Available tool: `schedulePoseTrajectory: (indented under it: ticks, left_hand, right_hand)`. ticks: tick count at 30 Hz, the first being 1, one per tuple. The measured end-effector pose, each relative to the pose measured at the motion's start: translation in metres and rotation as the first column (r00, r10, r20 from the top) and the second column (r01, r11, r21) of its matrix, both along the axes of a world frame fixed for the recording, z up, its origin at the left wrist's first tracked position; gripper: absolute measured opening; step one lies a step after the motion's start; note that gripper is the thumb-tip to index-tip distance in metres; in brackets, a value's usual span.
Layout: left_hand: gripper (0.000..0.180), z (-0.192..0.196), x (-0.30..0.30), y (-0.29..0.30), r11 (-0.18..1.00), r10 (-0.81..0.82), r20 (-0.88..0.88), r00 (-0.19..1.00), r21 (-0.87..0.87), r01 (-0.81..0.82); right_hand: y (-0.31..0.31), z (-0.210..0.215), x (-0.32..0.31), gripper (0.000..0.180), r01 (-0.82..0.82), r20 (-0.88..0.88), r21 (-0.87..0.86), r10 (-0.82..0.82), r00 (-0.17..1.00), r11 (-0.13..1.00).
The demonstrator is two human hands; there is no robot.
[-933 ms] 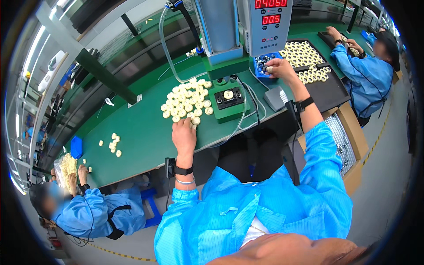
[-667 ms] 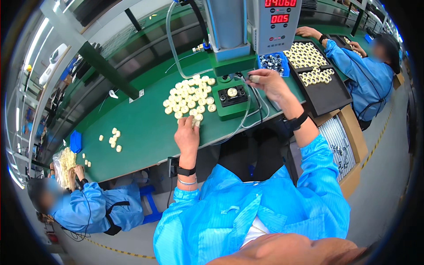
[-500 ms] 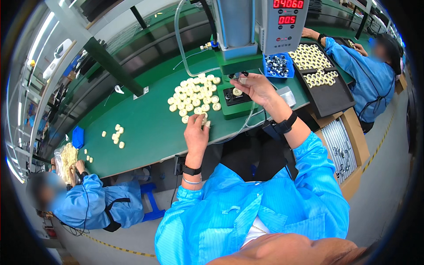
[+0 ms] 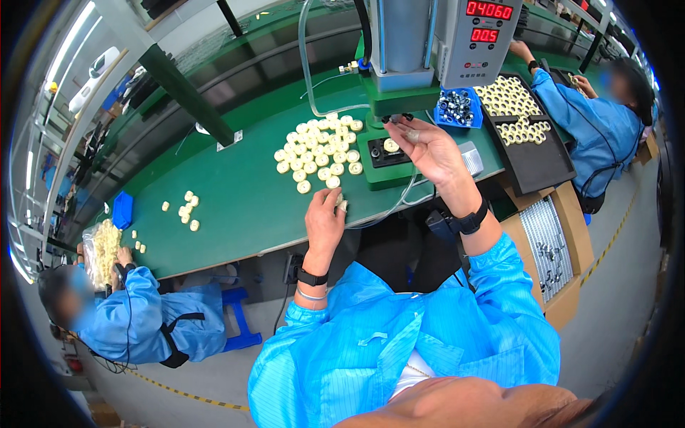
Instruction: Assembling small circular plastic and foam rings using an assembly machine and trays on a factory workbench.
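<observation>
Near the table's front edge is my left hand [image 4: 326, 222], its fingers bent together. Something pale shows at its fingertips; I cannot make out whether it is a part or a finger covering. Just beyond lies a pile of round cream plastic parts [image 4: 314, 151] with centre holes. My right hand [image 4: 437, 157] is raised at the bench press [image 4: 405, 100], thumb and fingers drawn together below the press head. Whatever they pinch is too small to name. Under that hand, one cream part [image 4: 391, 145] sits in the black fixture [image 4: 377, 153] on the green press base.
A blue bin [image 4: 458, 107] of small metal parts and a black tray [image 4: 535, 160] with rows of cream parts stand right of the press. A carton [image 4: 567, 285] of metal pieces is below. Co-workers in blue [image 4: 160, 317] sit left and right. Clear tubing [image 4: 389, 214] crosses the table edge.
The whole view has shifted slightly. My left hand has drawn back from the pile toward the table edge. My right hand stays by the press head, its fingers turned a little more upright.
</observation>
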State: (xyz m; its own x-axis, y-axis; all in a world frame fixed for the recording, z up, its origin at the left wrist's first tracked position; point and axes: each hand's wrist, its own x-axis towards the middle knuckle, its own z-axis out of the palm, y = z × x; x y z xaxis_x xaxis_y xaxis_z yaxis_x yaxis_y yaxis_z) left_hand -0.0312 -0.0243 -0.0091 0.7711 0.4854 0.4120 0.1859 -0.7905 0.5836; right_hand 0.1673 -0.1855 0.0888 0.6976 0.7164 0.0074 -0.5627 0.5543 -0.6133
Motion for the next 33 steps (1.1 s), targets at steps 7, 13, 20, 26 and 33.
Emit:
schedulePoseTrajectory:
  ticks: [7, 13, 20, 26, 33]
  left_hand:
    - [0.043, 0.001, 0.014, -0.006, 0.990, -0.062, 0.047, 0.997, 0.130, 0.055]
    - [0.041, -0.005, 0.018, -0.008, 0.996, -0.051, 0.004, 0.999, 0.069, 0.050]
    - [0.043, -0.011, 0.023, -0.012, 0.977, -0.058, 0.016, 0.998, 0.208, 0.053]
    - [0.045, -0.012, 0.022, -0.014, 0.972, -0.037, 0.009, 0.999, 0.233, 0.034]
    - [0.042, -0.011, 0.021, -0.015, 0.970, -0.060, 0.007, 0.998, 0.236, 0.056]
  right_hand:
    - [-0.019, -0.001, 0.014, 0.046, 0.276, 0.586, -0.486, 0.074, 0.807, 0.829]
    - [-0.099, -0.045, 0.035, 0.050, 0.927, 0.888, -0.230, 0.454, 0.075, 0.296]
    - [-0.113, -0.087, 0.022, 0.051, 0.959, 0.779, -0.238, 0.619, 0.095, 0.152]
    - [-0.105, -0.073, 0.034, 0.035, 0.969, 0.722, -0.190, 0.692, 0.027, 0.160]
    - [-0.102, -0.091, 0.034, 0.037, 0.984, 0.867, -0.063, 0.497, -0.028, 0.166]
